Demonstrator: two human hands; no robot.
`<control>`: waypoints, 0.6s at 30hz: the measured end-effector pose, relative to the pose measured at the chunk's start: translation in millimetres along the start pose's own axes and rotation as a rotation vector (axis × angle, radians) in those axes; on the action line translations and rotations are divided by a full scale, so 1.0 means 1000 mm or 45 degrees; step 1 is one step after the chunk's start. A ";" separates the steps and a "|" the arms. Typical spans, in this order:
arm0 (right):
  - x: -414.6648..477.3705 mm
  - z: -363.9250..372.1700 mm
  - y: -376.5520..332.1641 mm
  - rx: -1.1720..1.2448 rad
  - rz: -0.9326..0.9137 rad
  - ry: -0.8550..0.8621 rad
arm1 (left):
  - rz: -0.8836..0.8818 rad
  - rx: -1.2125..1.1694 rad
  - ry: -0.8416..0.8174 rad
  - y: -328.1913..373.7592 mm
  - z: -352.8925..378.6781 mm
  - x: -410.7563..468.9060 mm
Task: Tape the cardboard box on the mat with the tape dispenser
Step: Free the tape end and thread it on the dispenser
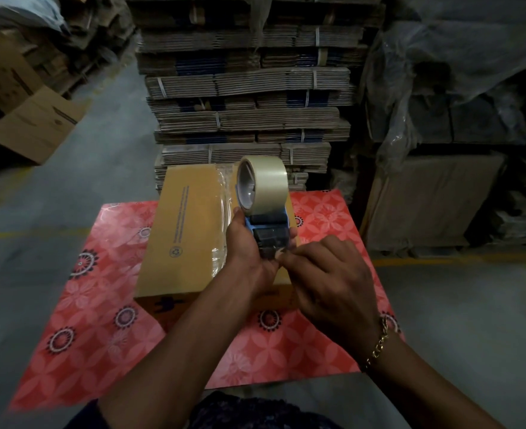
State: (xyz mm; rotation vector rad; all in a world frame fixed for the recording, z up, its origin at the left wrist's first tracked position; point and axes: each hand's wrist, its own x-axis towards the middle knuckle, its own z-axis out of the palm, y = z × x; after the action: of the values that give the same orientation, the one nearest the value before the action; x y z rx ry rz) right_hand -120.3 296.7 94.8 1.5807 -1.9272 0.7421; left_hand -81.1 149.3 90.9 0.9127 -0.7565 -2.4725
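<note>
A closed brown cardboard box (184,230) lies on the red flowered mat (101,329), with a strip of clear tape running along its top seam. Above the box, my left hand (246,252) grips a blue tape dispenser (265,218) that carries a roll of clear tape, held upright with the roll on top. My right hand (326,280) pinches at the dispenser's lower front end, where the tape's loose end comes out. A gold bracelet sits on my right wrist. The box's right half is hidden behind my hands and the dispenser.
A tall stack of bundled flat cardboard (246,103) rises just behind the mat. Open boxes (32,128) lie at the left on the concrete floor. Plastic-covered stacks (456,119) stand on the right. Yellow floor lines run on either side of the mat.
</note>
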 end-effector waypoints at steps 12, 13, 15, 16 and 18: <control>0.008 -0.008 0.009 0.227 0.200 -0.127 | 0.046 0.105 -0.510 0.011 -0.019 -0.012; 0.010 -0.009 0.010 0.233 0.200 -0.134 | 0.034 0.105 -0.520 0.012 -0.018 -0.012; 0.014 -0.010 0.011 0.250 0.194 -0.118 | 0.028 0.088 -0.502 0.011 -0.021 -0.009; 0.015 -0.011 0.011 0.252 0.190 -0.097 | 0.033 0.077 -0.498 0.011 -0.021 -0.009; 0.016 -0.011 0.013 0.229 0.178 -0.040 | 0.051 0.066 -0.500 0.011 -0.023 -0.007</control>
State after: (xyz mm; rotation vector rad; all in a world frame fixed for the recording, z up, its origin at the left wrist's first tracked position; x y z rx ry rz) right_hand -134.9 295.5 112.5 1.5810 -2.0598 0.9785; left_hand -58.3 136.9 85.9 0.4225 -0.9566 -2.6387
